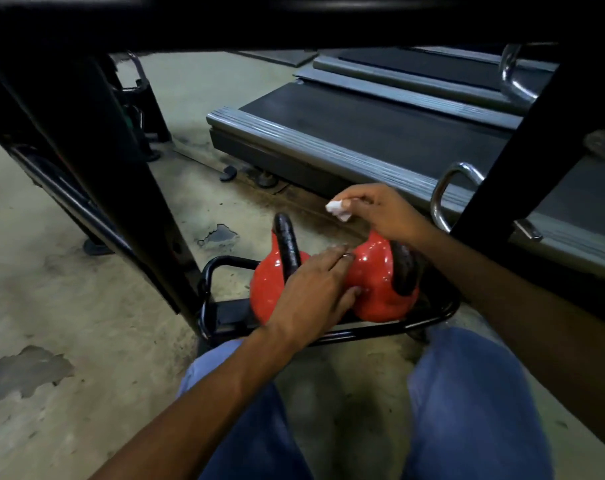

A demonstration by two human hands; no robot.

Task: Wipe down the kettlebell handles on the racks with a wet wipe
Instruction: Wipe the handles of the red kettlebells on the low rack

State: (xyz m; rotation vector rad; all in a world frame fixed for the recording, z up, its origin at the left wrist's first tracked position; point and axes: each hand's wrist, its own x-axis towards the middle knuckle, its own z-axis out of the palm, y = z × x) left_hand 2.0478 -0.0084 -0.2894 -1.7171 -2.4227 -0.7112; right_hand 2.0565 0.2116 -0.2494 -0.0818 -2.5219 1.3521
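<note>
Head view, left edge first: what stood there?

— A black rack post (138,188), slanting down to a worn concrete floor (69,306).

— And next along?

— Two red kettlebells sat side by side on the lowest shelf of the rack, inside its black rail (380,329). The left kettlebell (266,289) had its black handle (287,244) standing up and turned edge-on to the camera.

— Where was the left hand?

— The left hand (315,289) lay flat across the spot where the two bells met. Its fingers were straight and held nothing. The fingertips rested on the right kettlebell (377,282).

— And that bell's handle?

— The right handle (403,271) was dark and partly hidden under the right forearm.

— What about the wipe?

— The right hand (380,209) was in the air just above and behind the right kettlebell. It pinched a small crumpled white wipe (337,209) between thumb and fingertips. The wipe touched neither handle.

— Anything further right?

— A treadmill (363,140) lay on the floor beyond the rack. A chrome handle (443,192) showed beside another black post (522,133). Blue trouser legs (467,393) filled the bottom of the frame.
</note>
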